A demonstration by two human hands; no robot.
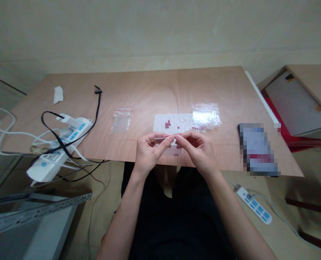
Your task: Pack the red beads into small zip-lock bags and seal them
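My left hand (150, 151) and my right hand (197, 148) meet near the table's front edge, thumbs almost touching. Both pinch the top of a small clear zip bag (169, 150), along its red seal line. A few small dark red pieces (176, 155) show low in the bag. Behind my fingers lies a white sheet (160, 120), with several small red beads (167, 124) on it. A stack of clear zip bags (205, 115) overlaps the sheet's right side. Another clear zip bag (122, 120) lies flat to the left.
A white power strip (74, 136) with tangled cables occupies the table's left end, near a white scrap (58, 94). To the right lies a phone (258, 150), its screen blurred. Below, a second power strip (254, 204) rests on the floor. A metal rack (38, 213) stands lower left.
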